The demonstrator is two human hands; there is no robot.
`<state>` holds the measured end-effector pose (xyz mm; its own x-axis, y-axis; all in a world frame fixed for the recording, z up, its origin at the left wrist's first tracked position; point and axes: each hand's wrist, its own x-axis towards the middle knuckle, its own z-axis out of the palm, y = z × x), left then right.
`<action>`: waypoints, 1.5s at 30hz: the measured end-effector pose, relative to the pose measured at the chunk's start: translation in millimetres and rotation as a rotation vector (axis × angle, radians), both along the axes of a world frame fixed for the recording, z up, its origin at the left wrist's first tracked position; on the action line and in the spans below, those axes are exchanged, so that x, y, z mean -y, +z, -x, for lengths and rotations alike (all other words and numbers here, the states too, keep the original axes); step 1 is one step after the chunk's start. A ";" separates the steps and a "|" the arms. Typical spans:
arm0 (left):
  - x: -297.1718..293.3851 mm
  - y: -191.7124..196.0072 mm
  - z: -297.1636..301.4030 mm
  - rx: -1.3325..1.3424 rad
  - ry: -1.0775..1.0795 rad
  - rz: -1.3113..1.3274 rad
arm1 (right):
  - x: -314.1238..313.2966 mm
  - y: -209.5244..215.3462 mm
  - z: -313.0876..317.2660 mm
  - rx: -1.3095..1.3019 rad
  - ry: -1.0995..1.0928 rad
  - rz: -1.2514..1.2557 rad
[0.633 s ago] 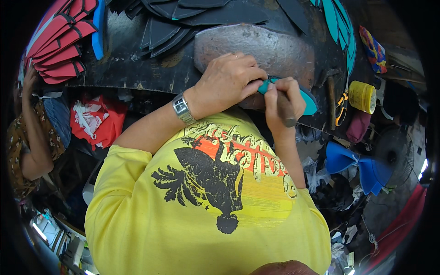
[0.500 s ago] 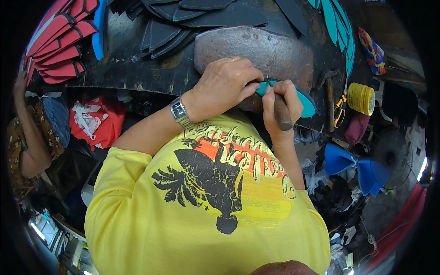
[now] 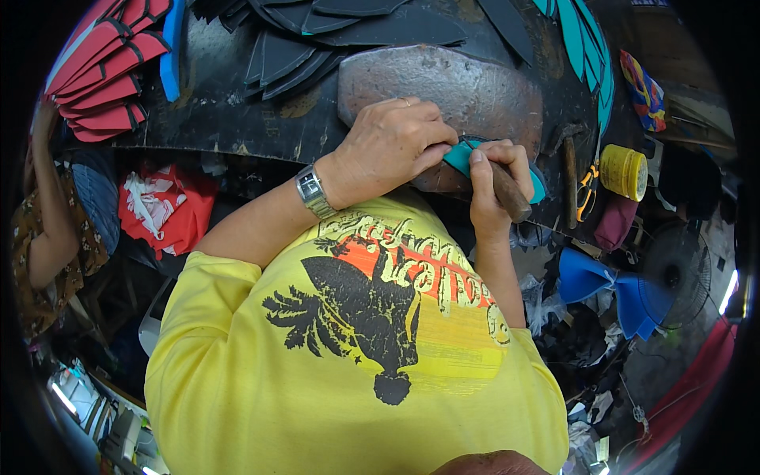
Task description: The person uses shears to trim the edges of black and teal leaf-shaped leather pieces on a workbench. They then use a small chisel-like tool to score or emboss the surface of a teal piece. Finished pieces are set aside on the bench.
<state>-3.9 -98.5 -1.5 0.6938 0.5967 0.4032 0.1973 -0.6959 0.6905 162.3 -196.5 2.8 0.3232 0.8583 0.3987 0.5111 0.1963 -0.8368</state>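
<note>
A teal insole (image 3: 538,188) with a dark edge lies at the table's near side, against the lower edge of a worn grey-brown slab (image 3: 435,79). My left hand (image 3: 396,142) is closed, thumb and finger pinching the insole's left end. Closed round a wooden-handled tool (image 3: 511,195), my right hand (image 3: 500,170) rests over the insole's middle. The handle points down and right, and a thin dark shaft runs from it toward my left fingertips. Whether the tip is a blade or a point I cannot tell. Both hands cover part of the insole.
Black sole pieces (image 3: 388,30) lie beyond the slab, pink ones (image 3: 103,79) at far left, teal ones (image 3: 590,55) at far right. A hammer (image 3: 570,178), orange-handled scissors (image 3: 587,192) and a yellow tub (image 3: 624,172) sit to the right. A co-worker's arm (image 3: 51,229) reaches up at left.
My right hand has shifted slightly right, and the tool's handle has swung to the right with it. My left hand stays about where it was. The co-worker's arm has moved at the left.
</note>
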 end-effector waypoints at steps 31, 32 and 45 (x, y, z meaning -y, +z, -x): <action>5.9 2.5 9.8 -0.016 0.001 0.010 | -1.0 -6.2 4.7 0.231 0.083 -0.067; 5.7 2.5 9.8 -0.012 0.002 0.009 | -0.9 -6.3 4.6 0.222 0.087 -0.071; 6.9 1.6 9.0 -0.012 0.006 -0.012 | 0.7 -5.0 4.1 0.220 0.114 -0.053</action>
